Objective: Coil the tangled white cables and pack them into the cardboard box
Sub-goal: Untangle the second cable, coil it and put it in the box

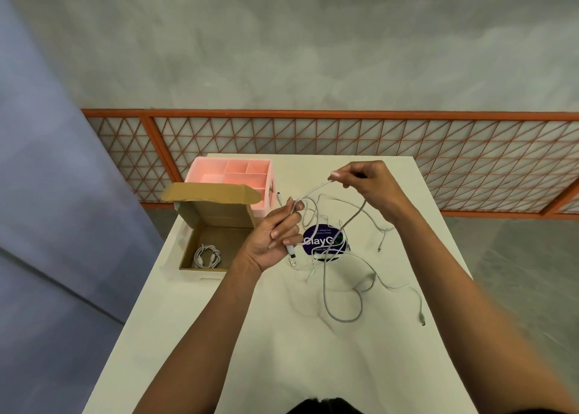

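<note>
White cables sprawled tangled across the white table; a left hand gripped one near its plug, a right hand pinched it higher, beside the cardboard box holding one coiled cable, a pink organiser behind.

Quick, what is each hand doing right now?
Left hand: closed around a white cable, near its USB plug.
Right hand: pinching the same cable higher up.

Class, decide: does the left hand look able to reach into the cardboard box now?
Probably yes: the cardboard box stands open beside the left hand, nothing between, though that hand grips a white cable.
</note>
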A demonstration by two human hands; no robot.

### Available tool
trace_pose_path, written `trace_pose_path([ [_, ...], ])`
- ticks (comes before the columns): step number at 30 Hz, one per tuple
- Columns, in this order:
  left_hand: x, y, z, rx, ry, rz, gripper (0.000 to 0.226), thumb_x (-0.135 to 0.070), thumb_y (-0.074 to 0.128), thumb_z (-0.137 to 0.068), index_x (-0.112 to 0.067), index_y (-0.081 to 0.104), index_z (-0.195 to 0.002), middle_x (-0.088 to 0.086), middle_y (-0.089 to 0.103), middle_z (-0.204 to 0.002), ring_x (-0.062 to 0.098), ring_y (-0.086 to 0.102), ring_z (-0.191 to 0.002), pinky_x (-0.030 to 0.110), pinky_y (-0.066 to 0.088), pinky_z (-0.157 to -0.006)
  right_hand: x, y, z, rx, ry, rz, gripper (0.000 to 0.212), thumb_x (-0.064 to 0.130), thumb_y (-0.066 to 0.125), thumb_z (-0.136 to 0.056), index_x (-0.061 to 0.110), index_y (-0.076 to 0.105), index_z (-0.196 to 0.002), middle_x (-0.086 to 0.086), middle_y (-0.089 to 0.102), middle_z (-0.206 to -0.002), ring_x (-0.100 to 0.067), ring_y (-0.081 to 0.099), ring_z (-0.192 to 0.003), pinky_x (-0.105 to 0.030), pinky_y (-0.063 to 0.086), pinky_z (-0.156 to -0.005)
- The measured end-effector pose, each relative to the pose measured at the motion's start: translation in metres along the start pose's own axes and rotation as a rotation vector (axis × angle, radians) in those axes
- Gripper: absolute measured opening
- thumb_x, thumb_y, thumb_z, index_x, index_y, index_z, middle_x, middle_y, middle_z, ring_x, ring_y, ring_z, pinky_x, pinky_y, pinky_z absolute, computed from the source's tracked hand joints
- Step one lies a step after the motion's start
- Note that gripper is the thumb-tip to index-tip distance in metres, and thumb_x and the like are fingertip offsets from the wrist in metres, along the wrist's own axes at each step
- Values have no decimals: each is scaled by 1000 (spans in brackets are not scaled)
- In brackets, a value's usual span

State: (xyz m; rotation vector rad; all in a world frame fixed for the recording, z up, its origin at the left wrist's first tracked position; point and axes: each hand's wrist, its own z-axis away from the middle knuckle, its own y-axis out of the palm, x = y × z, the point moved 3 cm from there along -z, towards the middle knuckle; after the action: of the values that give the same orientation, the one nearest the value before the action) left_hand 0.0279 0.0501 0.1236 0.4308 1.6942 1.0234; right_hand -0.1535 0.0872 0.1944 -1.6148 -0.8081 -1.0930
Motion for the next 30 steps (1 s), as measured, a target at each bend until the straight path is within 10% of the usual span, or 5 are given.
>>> trace_pose_path([
  [11,-13,5,-10,-95,94,-146,57,-31,48,-95,-3,35,-143,-7,42,-44,4,36,-32,17,51,-61,-37,50,27,332,252,257,33,24,30,-104,8,58,-98,-3,55,-61,-14,53,-50,-21,43,-51],
  [22,-20,-3,-18,-308,256,-281,49,-23,43,-93,-10,40,-140,-5,67,-68,5,65,-67,47,48,-98,-25,71,47,667,428,132,24,18,32,-103,5,52,-105,-8,56,-71,-13,58,-43,-25,52,-56],
  [30,-23,-18,-23,-461,175,-740,46,-22,34,-104,-14,27,-149,2,74,-101,22,68,-101,33,44,-103,0,52,41,728,263,449,33,33,41,-101,19,64,-81,6,45,-57,-14,38,-54,-15,30,-45],
])
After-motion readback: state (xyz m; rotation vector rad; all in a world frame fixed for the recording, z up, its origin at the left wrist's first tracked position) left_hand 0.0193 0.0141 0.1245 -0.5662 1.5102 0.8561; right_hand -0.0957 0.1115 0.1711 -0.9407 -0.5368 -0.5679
